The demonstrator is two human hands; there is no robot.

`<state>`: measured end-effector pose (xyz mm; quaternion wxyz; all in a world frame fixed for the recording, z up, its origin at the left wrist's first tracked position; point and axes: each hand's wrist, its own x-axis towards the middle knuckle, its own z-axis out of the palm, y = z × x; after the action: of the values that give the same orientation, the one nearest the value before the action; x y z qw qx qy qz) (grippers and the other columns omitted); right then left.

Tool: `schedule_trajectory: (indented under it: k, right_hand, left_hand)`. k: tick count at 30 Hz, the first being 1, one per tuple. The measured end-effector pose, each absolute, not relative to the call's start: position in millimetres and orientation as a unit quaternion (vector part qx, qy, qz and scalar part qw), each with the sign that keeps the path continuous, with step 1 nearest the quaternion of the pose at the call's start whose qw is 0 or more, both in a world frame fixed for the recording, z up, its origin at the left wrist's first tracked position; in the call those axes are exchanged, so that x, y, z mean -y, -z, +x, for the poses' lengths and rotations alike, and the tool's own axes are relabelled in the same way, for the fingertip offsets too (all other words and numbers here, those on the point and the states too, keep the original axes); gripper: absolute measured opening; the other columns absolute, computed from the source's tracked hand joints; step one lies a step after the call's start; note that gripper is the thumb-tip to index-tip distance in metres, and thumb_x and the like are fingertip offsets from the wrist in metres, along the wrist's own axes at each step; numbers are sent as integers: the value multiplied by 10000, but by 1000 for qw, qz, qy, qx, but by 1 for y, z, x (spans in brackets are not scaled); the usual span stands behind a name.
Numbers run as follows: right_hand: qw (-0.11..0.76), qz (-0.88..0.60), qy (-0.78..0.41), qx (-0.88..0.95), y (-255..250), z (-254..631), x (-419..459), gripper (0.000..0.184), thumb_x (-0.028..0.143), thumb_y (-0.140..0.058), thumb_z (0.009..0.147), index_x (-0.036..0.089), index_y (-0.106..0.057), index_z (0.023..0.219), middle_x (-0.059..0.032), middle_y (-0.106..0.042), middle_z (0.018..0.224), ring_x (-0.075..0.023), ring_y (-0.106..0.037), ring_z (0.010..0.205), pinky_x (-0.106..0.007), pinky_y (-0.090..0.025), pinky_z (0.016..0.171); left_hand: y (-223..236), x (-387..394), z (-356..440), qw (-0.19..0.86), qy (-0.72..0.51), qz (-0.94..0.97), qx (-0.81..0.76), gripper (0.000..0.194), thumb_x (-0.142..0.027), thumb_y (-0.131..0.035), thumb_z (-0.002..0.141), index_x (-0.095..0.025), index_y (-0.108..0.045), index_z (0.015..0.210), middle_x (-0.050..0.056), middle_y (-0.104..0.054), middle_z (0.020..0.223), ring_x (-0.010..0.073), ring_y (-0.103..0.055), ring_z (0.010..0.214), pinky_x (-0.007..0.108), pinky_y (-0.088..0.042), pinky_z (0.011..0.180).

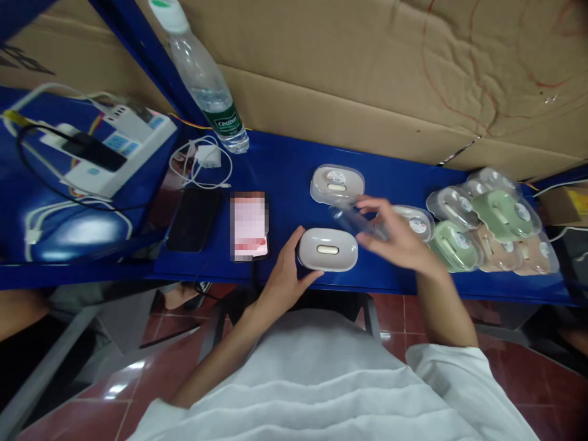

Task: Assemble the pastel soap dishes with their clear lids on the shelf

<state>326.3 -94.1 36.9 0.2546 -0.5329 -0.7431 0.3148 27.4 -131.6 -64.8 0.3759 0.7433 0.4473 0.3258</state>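
Between your hands you have one bare grey container (pixel 316 257), oval, with a pale bar at its middle, and one clear cover (pixel 346 219). Two grey covered containers stand near your right grip: one just beyond the cover (pixel 337 177), the other partly hidden behind your fingers (pixel 419 225). To the right of that hand is a pile in clear covers: two green containers (pixel 508 214), two pinkish-tan containers (pixel 535 254) and at least two grey ones (pixel 452 205); they overlap too much for a sure total.

Your left hand (pixel 287 272) comes up from the near left, index finger along the container's left end, thumb along its near side. Your right hand (pixel 397 236) reaches in from the right, fingers pointing left.

Your left grip is spread about as wide as the container's end and touches it as it sits on the blue table (pixel 285 165). Your right grip is partly open, fingers and thumb holding the tilted cover, blurred, above and to the right of the bare container. You can't tell whether that cover touches the covered container beyond.
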Motion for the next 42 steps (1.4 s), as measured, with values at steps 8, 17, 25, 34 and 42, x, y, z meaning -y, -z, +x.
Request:
schedule_trajectory:
  k: [8, 17, 25, 34, 42]
  right_hand:
    - [143, -425, -139, 883, 9, 273, 126, 463, 355, -649, 1033, 263, -615, 1486, -114, -491, 1696, -344, -438, 1573, -619, -371, 1261]
    - [126, -359, -41, 924, 23, 277, 133, 575, 266, -665, 1006, 337, -579, 1570, -71, -517, 1682, -365, -368, 1619, -669, -381, 1275]
    - [140, -375, -55, 915, 35, 284, 130, 609, 305, -689, 991, 365, -563, 1584, -66, -514, 1683, -360, -366, 1617, -658, -396, 1260]
    - [116, -420, -39, 899, 10, 277, 95, 554, 514, -567, 1091, 308, -534, 1605, -148, -377, 1757, -366, -348, 1621, -643, -268, 1295]
    - [131, -613, 49, 778, 6, 291, 43, 532, 426, -367, 1136, 185, -539, 1579, -202, -563, 1607, -414, -513, 1459, -640, -396, 1172]
  left_hand:
    - [64, 128, 24, 371, -301, 757, -446, 1036, -393, -782, 981, -318, -91, 1749, 197, -397, 1737, 342, -424, 1610, 532, -417, 1293]
    - [74, 128, 22, 353, -303, 761, -453, 959, -353, -790, 974, -320, -196, 1726, 177, -457, 1703, 328, -474, 1579, 522, -435, 1280]
    - [71, 129, 25, 351, -287, 769, -452, 995, -371, -763, 996, -335, -111, 1746, 184, -434, 1712, 340, -446, 1594, 548, -431, 1282]
    - [43, 99, 16, 150, -297, 843, -422, 487, -302, -613, 1076, -274, -554, 1559, 157, -559, 1585, 334, -561, 1473, 535, -500, 1218]
    - [14, 20, -4, 28, -174, 855, -487, 444, -242, -599, 1035, -145, -635, 1467, 209, -644, 1453, 394, -623, 1333, 551, -513, 1135]
